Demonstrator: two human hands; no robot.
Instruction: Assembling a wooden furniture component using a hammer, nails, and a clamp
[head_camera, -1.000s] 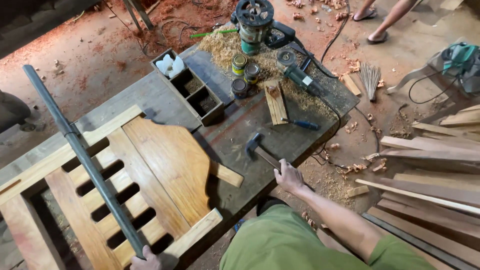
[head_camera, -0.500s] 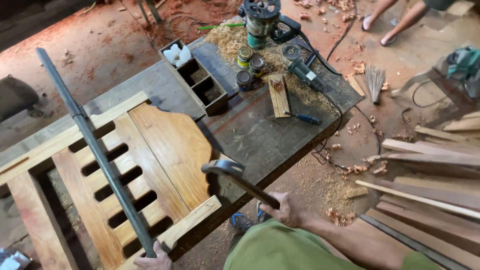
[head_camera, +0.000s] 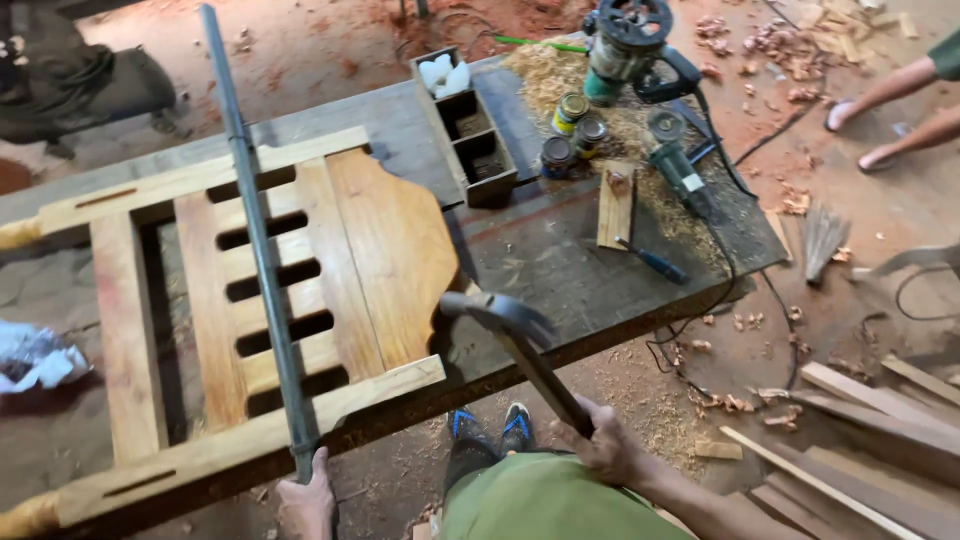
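Workshop floor (head_camera: 330, 50) of red earth, scattered with sawdust and shavings. A dark, worn desk (head_camera: 560, 260) stands in the middle.

On the desk's left half lies a wooden frame (head_camera: 290, 290) of pale rails, slats and a wide shaped panel, flat, overhanging the near edge. A long dark metal bar (head_camera: 262, 250) lies across it from far to near.

Left hand (head_camera: 306, 500): at the near edge, fingers wrapped shut around the near end of the bar.

Right hand (head_camera: 605, 445): near centre, below the desk edge, fingers closed on the dark handle of a claw hammer (head_camera: 520, 345). The hammer is raised, its head over the near edge of the desk just right of the frame's near corner; whether it touches the wood cannot be told.

Far side of the desk: a wooden compartment box (head_camera: 465, 125), three small tins (head_camera: 575, 130), a router (head_camera: 625, 45) in a sawdust heap, an angle grinder (head_camera: 680, 170), a small wood block (head_camera: 615, 205), a blue-handled tool (head_camera: 652, 262).

Far right: another person's bare feet (head_camera: 870, 130). Near right: stacked planks (head_camera: 860, 430).
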